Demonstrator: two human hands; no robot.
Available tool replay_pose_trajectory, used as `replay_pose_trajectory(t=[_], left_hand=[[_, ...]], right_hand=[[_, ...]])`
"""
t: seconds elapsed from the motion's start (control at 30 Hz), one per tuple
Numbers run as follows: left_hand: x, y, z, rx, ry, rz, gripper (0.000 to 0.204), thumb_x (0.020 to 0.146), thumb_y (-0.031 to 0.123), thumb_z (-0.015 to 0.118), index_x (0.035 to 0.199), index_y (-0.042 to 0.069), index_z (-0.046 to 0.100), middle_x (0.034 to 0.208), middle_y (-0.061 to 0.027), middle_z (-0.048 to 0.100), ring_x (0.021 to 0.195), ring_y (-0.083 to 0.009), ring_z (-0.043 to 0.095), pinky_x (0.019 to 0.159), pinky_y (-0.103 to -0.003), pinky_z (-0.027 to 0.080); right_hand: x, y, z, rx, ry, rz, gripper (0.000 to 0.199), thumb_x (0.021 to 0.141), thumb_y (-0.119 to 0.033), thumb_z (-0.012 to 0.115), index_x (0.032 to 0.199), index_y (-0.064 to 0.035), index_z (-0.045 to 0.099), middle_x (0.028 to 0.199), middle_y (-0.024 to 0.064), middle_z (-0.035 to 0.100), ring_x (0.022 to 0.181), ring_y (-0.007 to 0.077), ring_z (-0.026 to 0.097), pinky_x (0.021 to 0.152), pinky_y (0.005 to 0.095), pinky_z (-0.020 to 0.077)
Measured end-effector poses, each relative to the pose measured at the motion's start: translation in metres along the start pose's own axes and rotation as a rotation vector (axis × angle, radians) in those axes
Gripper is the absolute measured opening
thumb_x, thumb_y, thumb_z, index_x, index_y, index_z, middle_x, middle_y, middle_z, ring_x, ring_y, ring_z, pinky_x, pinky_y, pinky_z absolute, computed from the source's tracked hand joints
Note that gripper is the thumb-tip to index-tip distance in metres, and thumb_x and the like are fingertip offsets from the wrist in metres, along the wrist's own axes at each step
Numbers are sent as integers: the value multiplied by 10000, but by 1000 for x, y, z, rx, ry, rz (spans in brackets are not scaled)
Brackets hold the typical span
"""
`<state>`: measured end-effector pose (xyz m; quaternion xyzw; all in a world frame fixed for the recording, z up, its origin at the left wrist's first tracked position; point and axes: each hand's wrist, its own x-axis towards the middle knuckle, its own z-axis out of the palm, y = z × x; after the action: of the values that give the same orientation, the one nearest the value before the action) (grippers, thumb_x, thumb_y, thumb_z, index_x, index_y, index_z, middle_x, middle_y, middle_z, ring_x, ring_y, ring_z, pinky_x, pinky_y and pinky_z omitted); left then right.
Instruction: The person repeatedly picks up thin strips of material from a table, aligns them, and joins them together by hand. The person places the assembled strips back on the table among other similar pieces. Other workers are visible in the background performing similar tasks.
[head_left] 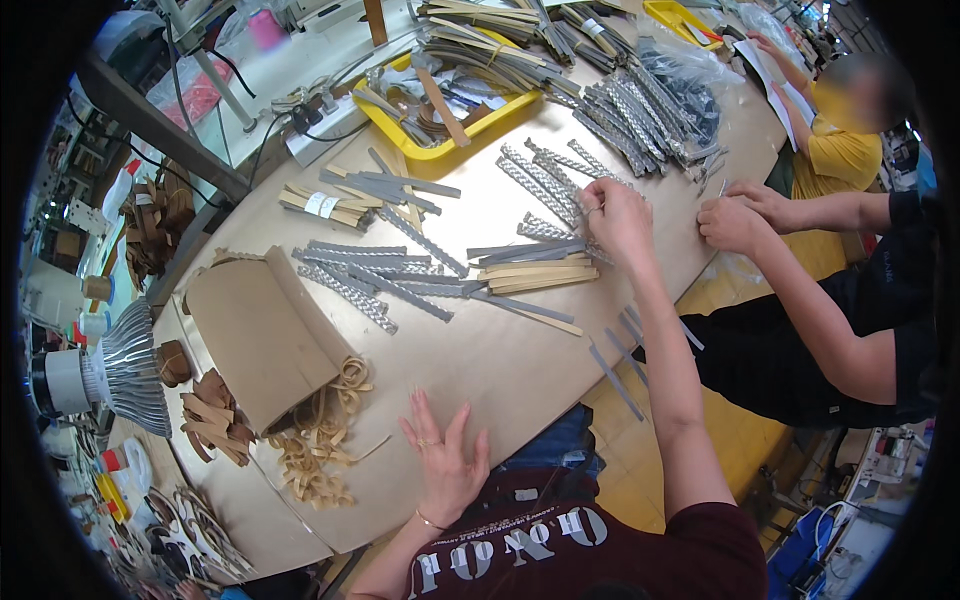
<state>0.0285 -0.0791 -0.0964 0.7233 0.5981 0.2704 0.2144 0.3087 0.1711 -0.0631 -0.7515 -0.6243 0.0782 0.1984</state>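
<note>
My right hand (618, 222) reaches across the table to a group of silver braided straps (540, 183), its fingers curled at their right ends. What lies between the fingertips is hidden. Just below that hand is a stack of flat beige strips (537, 273) with grey strips (520, 250) on top. My left hand (448, 462) is open over the near edge of the table, fingers spread and holding nothing. More silver braided straps (350, 293) lie mixed with grey strips at the middle left. Several narrow grey strips (616, 382) stick out at the table's right edge.
A yellow tray (455, 150) of tools stands at the back. Larger braided bundles (640, 115) lie far right. A brown cardboard roll (262, 335) and curled beige trimmings (318, 455) are at left. A co-worker's hands (740, 215) work at the right edge; another person (840, 140) sits beyond.
</note>
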Motion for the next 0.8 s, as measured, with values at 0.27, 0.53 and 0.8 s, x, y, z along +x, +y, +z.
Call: replay_pose_trajectory(t=[0.27, 0.53, 0.8], left_hand=[[-1, 0, -3, 31, 29, 174, 495, 842, 164, 724, 1313, 109, 584, 1544, -331, 253, 1427, -484, 301, 1181, -593, 99], [35, 16, 0, 4, -84, 219, 613, 843, 116, 719, 1406, 73, 480, 1558, -249, 312, 1457, -395, 301, 1198, -549, 89], [50, 17, 4, 16, -153, 182, 666, 899, 192, 673, 1486, 49, 393, 1573, -195, 319, 1466, -374, 290, 1195, -541, 118]], right_hand=[[-79, -22, -42, 694, -317, 40, 158, 968, -139, 580, 961, 12, 629, 723, 120, 637, 676, 182, 613, 655, 336, 480], [-167, -45, -29, 709, -556, 168, 136, 978, -106, 604, 954, 29, 609, 758, 15, 616, 699, 62, 545, 638, 232, 441], [-177, -35, -25, 241, -115, -481, 132, 872, -165, 723, 931, -61, 668, 815, 33, 664, 727, 166, 634, 651, 306, 454]])
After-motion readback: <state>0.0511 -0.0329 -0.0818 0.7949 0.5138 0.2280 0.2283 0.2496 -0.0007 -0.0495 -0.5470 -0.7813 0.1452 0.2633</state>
